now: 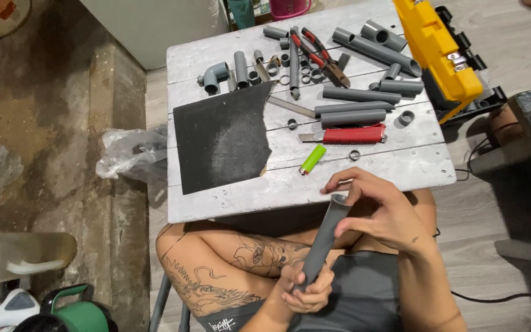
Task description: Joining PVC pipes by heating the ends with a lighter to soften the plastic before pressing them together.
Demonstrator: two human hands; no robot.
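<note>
Had my left grip [305,289] clenched round the grey pipe's [324,243] bottom, right grip [379,212] pinching its top, just off the counter [364,166].

one head-worn view looks steeply down from above the seated person, close over the hands [351,246] and lap at the bottom, facing forward across the whole grey surface [228,197] to its far edge.

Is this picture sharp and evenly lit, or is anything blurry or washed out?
Head view: mostly sharp, soft even light; the yellow tool case looks slightly overbright; the right hand and left hand on the grey pipe are a little soft; edges bend from the wide lens.
</note>
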